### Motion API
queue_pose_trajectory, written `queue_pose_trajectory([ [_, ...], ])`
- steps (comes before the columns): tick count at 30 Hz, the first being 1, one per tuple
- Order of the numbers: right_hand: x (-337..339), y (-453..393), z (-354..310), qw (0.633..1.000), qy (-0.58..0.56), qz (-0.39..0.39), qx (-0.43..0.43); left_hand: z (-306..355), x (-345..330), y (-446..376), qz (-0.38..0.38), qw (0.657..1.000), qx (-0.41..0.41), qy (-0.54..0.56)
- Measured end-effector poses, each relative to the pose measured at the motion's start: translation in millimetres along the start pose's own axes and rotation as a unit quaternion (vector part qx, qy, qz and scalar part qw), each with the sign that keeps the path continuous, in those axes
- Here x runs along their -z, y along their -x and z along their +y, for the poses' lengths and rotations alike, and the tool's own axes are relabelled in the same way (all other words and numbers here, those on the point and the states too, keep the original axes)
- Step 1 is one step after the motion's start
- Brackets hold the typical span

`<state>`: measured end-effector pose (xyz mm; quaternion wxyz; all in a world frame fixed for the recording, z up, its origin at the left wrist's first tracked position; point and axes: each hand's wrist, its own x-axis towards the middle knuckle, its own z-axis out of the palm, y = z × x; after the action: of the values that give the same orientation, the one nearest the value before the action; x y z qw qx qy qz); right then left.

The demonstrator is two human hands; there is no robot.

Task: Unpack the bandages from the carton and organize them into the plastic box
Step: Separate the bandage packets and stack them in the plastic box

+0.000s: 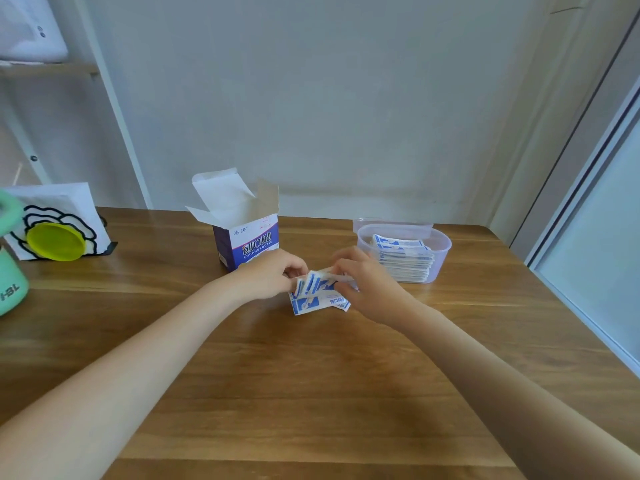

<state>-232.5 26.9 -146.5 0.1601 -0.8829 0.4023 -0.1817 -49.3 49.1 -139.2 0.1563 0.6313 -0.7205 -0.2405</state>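
Bandages [317, 294]: loose batch pinched btwn both hands, left hand [273, 273] & right hand [360, 282], stack already in plastic box [440, 251] beyond right, carton [242, 237] open behind left, contents unseen.

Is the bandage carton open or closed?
Open. The carton stands upright on the table with its top flaps folded up and outward.

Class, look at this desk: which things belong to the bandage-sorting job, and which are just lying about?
Part of the job:
carton
loose bandages, gripped by the left hand and right hand
plastic box, already holding stacked bandages

Just lying about:
green container
yellow lid
flower-print card
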Motion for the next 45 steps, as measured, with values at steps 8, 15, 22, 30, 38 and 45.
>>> queue_pose_trajectory([
  [8, -3, 4, 0, 0.999, -0.038, 0.013, -0.032, 2, -10, 0, 0.008, 0.998, 0.008, 0.056],
  [15, 5, 11, 18, 0.990, -0.075, 0.047, -0.105, 7, -20, 9, -0.056, 0.994, 0.024, -0.085],
  [22, 6, 14, 18, 0.987, -0.105, 0.015, -0.120, 16, -27, 4, -0.021, 0.994, 0.027, -0.102],
  [30, 8, 27, 28, 0.998, 0.038, 0.022, -0.039, 34, -31, 5, 0.075, 0.997, -0.032, 0.000],
  [38, 3, 49, 46, 0.963, 0.269, 0.007, -0.023, 47, -53, 2, 0.092, 0.991, -0.052, -0.077],
  [45, 9, 49, 44, 0.996, 0.065, 0.034, -0.050, 46, -64, 11, 0.142, 0.986, -0.056, -0.061],
])
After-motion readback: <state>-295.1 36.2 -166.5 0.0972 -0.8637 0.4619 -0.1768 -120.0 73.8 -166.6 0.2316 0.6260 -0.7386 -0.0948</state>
